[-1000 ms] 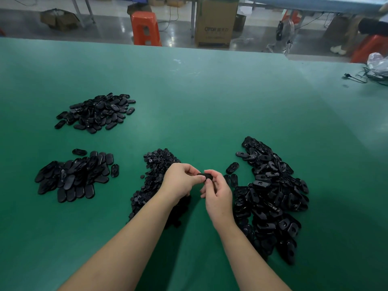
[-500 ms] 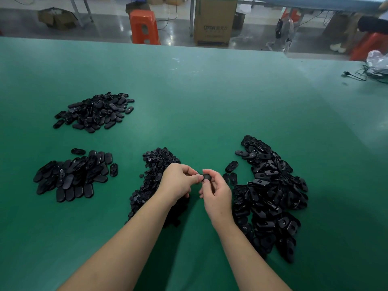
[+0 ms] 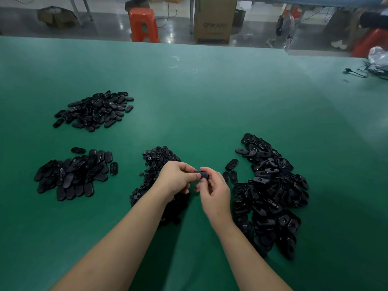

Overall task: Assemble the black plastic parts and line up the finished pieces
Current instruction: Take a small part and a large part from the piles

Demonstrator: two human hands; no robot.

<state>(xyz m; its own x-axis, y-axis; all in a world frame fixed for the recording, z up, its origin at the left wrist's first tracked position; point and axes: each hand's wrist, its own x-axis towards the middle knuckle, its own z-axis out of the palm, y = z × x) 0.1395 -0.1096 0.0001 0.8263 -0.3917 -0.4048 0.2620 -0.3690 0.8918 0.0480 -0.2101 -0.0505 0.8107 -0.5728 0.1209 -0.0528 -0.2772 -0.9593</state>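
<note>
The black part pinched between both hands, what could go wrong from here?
1. The black part is held only at the fingertips of the left hand and right hand, above the green table; it could slip.
2. If dropped, it may fall into the pile of small pieces under the left hand or the big pile at the right, and be hard to find again.

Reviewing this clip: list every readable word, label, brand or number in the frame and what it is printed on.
Cardboard box on the floor beyond the green table: dark print that looks like "QTOR", the first letter uncertain; the characters after it are too blurred to read.
Black plastic parts, orange stool and other boxes: no legible text.
</note>
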